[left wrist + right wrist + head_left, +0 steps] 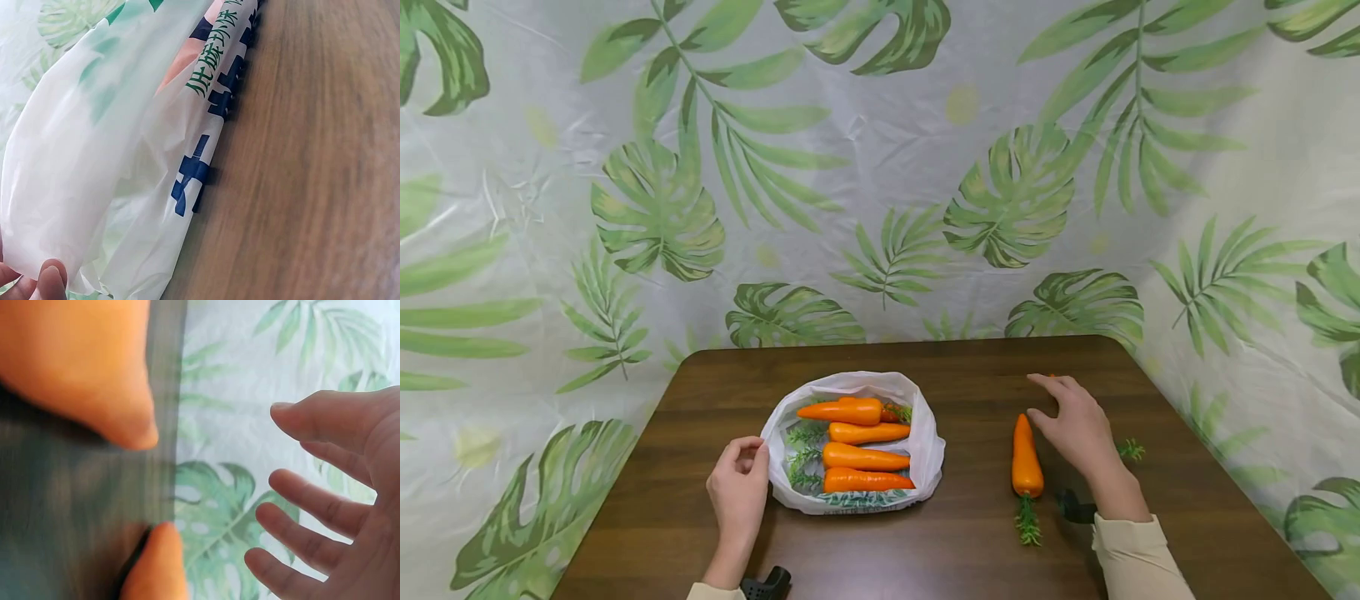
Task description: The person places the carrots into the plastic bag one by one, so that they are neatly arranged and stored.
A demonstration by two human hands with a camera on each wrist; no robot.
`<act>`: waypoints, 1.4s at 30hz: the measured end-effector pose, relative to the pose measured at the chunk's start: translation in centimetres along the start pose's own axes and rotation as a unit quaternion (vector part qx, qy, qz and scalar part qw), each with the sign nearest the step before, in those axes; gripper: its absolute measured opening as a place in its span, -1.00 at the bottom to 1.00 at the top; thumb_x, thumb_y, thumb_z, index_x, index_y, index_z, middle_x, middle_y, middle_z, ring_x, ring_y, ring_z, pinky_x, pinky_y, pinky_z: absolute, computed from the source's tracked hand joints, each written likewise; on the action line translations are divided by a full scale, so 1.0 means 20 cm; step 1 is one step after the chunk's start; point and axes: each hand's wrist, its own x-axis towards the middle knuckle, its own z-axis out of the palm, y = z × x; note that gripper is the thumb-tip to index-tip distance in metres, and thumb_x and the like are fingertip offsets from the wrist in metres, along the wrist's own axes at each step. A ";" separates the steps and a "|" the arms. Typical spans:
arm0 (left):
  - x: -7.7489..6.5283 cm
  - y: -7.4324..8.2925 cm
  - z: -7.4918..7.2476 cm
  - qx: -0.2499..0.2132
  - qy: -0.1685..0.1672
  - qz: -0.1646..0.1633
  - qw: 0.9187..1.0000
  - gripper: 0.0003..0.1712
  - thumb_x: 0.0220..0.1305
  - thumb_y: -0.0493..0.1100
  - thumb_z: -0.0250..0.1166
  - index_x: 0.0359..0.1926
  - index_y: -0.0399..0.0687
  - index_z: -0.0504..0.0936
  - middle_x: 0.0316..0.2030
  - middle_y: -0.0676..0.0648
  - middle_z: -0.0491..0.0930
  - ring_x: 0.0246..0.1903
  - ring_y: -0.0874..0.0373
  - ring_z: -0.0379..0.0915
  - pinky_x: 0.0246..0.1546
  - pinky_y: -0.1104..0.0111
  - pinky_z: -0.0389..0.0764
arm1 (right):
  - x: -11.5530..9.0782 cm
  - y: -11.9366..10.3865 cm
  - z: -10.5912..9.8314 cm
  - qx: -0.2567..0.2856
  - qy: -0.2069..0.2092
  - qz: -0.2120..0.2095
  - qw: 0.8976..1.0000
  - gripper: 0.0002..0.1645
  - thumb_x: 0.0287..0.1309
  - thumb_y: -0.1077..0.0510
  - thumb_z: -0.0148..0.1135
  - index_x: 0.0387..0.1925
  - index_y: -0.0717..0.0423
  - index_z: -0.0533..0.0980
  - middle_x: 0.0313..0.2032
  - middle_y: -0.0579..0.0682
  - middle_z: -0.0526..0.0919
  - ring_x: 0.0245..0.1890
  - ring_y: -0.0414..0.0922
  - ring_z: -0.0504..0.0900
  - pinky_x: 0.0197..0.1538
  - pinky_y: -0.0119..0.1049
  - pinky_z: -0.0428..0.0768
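A white plastic bag (931, 454), its mouth spread wide, holds several orange carrots (867, 457) with green tops. At the bag's left rim, my left hand (739, 487) pinches the plastic between thumb and fingers; in the left wrist view the thumb (52, 281) lies on the bag's edge. My right hand (1078, 433) hovers over the right side of the table, fingers spread and holding nothing. Just left of it lies a carrot (1025, 467), tip away from me. Another carrot is mostly hidden beneath this hand, its green top (1130, 450) showing to the right.
The brown wooden table (970, 542) ends at a leaf-patterned sheet (895, 167) hanging behind it. Black wrist mounts show at the left wrist (767, 583) and the right wrist (1077, 507). Dark and green printing marks the bag's side.
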 end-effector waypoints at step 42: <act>0.00 0.00 -0.01 -0.001 -0.007 -0.004 1.000 -0.95 0.22 -0.29 0.42 -0.28 -0.10 0.72 -0.47 0.03 0.66 -0.58 0.21 0.50 -0.50 0.53 0.42 | -0.11 0.40 0.08 -0.021 -0.002 0.129 0.991 -0.31 0.18 0.01 0.42 0.26 0.21 0.45 -0.06 0.39 0.52 -0.24 0.25 0.51 -0.29 0.15 0.48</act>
